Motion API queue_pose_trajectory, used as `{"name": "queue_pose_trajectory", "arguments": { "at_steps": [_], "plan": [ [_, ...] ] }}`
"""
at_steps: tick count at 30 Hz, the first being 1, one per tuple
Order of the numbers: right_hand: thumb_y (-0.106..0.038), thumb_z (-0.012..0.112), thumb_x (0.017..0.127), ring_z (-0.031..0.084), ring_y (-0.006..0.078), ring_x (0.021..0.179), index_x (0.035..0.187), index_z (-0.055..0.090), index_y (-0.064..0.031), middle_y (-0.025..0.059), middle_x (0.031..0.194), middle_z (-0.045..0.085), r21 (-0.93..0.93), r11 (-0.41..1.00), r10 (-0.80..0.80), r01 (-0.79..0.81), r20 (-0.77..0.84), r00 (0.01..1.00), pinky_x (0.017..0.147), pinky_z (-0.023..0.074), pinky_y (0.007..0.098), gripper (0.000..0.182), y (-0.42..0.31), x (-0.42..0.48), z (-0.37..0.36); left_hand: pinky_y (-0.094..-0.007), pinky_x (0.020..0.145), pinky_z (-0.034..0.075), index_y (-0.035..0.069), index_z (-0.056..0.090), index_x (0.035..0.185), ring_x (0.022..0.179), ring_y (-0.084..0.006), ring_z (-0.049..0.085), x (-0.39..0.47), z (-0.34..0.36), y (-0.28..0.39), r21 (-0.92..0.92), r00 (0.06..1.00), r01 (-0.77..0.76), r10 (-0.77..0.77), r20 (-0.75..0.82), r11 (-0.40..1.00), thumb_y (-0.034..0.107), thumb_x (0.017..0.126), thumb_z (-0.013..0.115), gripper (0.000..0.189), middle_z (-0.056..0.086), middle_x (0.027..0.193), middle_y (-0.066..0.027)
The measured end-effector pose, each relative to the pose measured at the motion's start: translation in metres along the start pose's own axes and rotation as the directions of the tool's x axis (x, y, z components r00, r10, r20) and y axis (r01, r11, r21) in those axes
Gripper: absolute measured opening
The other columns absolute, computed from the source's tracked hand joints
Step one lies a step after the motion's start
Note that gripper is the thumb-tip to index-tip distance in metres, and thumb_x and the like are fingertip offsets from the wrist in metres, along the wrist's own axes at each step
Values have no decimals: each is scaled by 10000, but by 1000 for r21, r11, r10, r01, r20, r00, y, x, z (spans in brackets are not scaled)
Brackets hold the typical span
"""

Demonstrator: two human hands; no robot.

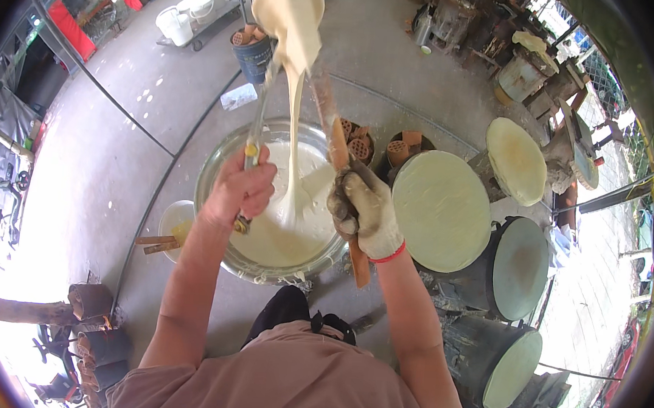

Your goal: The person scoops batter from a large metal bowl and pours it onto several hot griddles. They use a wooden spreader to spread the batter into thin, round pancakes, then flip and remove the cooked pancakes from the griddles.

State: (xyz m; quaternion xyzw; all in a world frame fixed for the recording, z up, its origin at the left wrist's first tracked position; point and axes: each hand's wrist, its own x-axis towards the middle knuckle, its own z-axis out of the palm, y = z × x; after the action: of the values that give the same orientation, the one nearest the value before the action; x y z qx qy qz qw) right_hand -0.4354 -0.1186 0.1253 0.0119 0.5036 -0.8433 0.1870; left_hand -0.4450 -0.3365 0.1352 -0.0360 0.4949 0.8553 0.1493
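My bare left hand (pixel 244 189) grips the handle of a ladle (pixel 260 114), raised beyond a wide metal basin (pixel 207 167). Pale, thick batter (pixel 298 43) coats the ladle's head and hangs in a long strand down to the batter (pixel 270 242) in the basin. In a soiled white work glove with a red cuff, my right hand (pixel 364 206) is closed around a flat wooden stick (pixel 338 142). Its upper part is blurred and close to the ladle's head; its lower end (pixel 360 266) shows below the glove, over the basin's right rim.
On my right stand several drum stoves with round griddles, one (pixel 440 212) covered by a pale batter sheet, another (pixel 521 269) showing bare metal. A white tub (pixel 175 216) with wooden-handled tools is left of the basin. Farther off are a bucket of perforated briquettes (pixel 252 51) and a cart (pixel 203 27).
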Motion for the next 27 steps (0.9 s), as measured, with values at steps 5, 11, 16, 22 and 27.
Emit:
{"name": "queue_pose_trajectory", "arguments": {
  "at_steps": [5,11,16,22,27],
  "plan": [
    [-171,430,937,386,71,408,1075,505,-64,14,635,495,25,999,-25,24,14,1000,356,290,201,189,-8,-50,-26,-225,304,208,106,387,856,357,-58,298,-46,28,-7,181,998,-53,47,37,982,27,849,475,119,317,536,31],
    [-230,516,920,470,56,530,1214,540,-63,-18,734,517,-110,992,37,-59,-190,981,417,346,213,339,47,-121,-119,-227,328,266,91,394,809,376,-61,339,-97,62,-111,283,924,377,-336,-182,882,60,835,522,134,354,547,28],
    [-356,479,939,533,125,620,1259,506,-77,38,807,560,-420,898,-44,-130,-381,923,512,407,267,426,58,-206,-212,-208,348,290,99,408,751,417,-34,361,-112,143,-178,216,808,579,-589,-20,786,95,862,516,155,359,550,48],
    [-327,485,916,609,374,812,1262,504,-165,189,888,621,-851,417,-358,-320,-477,803,681,480,442,382,69,-338,-314,-167,351,296,106,378,690,416,-17,329,-80,282,-255,-102,437,897,-834,338,429,90,916,464,243,349,578,52],
    [-238,492,914,625,348,834,1339,449,-216,185,929,635,-682,577,-315,-449,-693,648,710,482,425,427,117,-458,-379,-157,333,315,81,373,720,401,-18,327,-31,391,-310,-22,350,930,-861,369,368,61,915,458,214,343,585,28]
  ]
}}
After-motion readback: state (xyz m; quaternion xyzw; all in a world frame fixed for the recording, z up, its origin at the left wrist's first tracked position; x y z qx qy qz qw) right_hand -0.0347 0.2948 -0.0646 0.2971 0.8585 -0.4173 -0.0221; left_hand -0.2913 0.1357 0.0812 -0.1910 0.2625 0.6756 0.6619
